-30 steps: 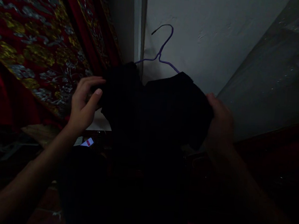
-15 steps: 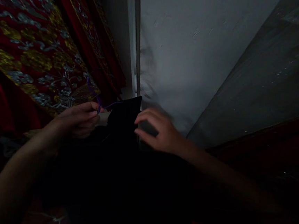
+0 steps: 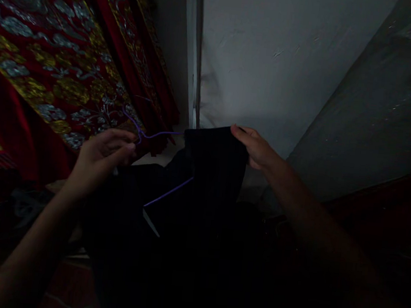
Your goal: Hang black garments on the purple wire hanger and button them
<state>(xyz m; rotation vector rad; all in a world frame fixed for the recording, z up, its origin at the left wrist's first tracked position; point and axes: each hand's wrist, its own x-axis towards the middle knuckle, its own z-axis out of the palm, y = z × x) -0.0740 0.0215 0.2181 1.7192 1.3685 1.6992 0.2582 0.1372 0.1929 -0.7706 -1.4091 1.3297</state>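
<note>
Right hand (image 3: 258, 149) risen, hanger (image 3: 156, 135) pulled leftward

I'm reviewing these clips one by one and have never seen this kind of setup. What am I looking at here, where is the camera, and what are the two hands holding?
There is no machine: a person wears one camera on the head, looking forward and down at their own bare hands. The room is very dim. The left hand grips a thin purple wire hanger near its neck. The right hand pinches the top edge of a black garment, which part of the hanger runs into. Behind are a red and gold patterned cloth on the left and a pale wall. What lies below is too dark to tell.
</note>
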